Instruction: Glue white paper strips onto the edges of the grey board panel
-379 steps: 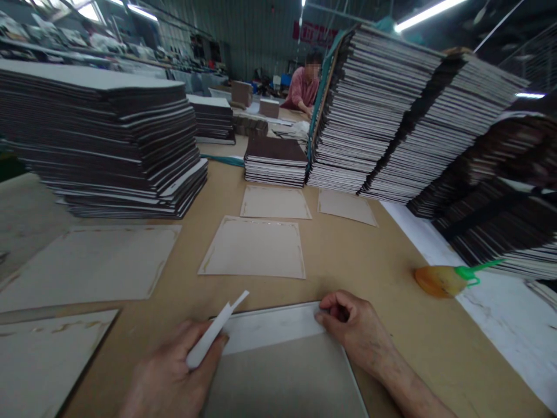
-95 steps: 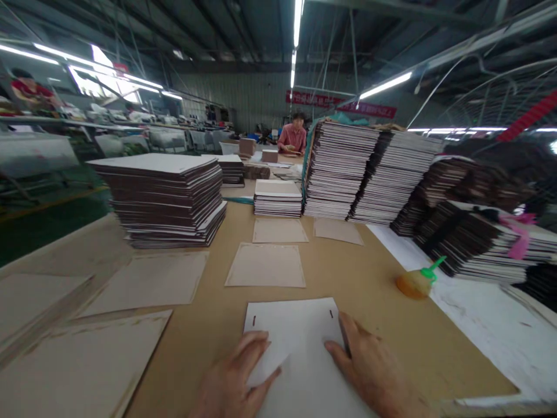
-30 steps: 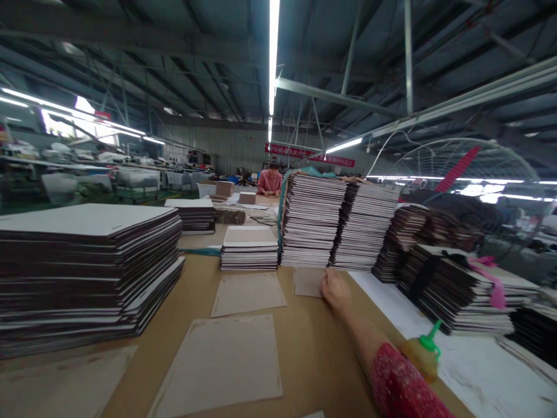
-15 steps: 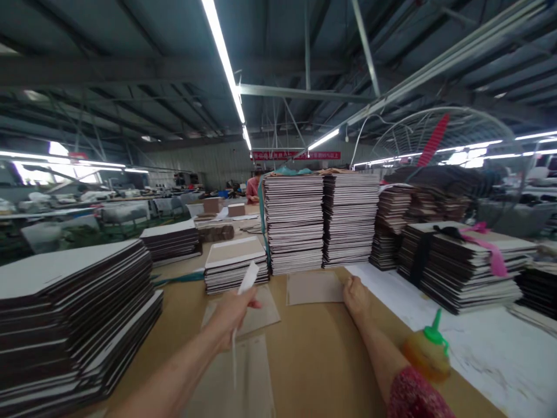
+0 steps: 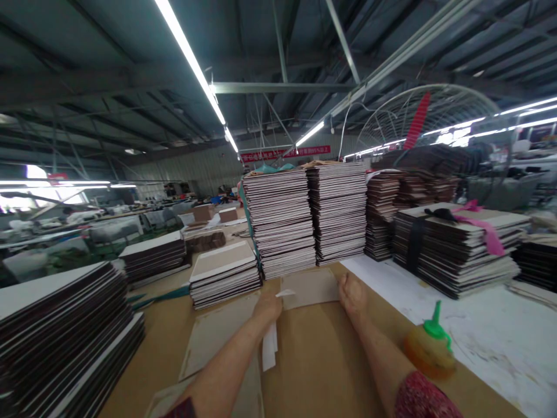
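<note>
My left hand (image 5: pixel 267 309) is closed around a white strip (image 5: pixel 270 347), which hangs below the fist with a small end showing above. It is at the left end of a grey-beige rectangular panel (image 5: pixel 310 288). At the panel's right end, my right hand (image 5: pixel 353 295) has its fingers curled on the edge, gripping it. The panel is in front of the tall board stacks, over the brown work surface (image 5: pixel 322 360). Beside and under my left forearm lie flat beige sheets (image 5: pixel 213 331); the forearm hides part of them.
Tall stacks of boards (image 5: pixel 282 223) stand at the back, a low stack (image 5: pixel 225 273) left of them. A large dark-edged stack (image 5: pixel 61 331) fills the left side. On the right are a green-capped bottle (image 5: pixel 430 348) and a tied stack (image 5: pixel 456 249) with a pink ribbon.
My left hand has moved right to the panel's left end, and the white strip now hangs downward. My right hand still grips the panel's right end. The view has shifted slightly.
</note>
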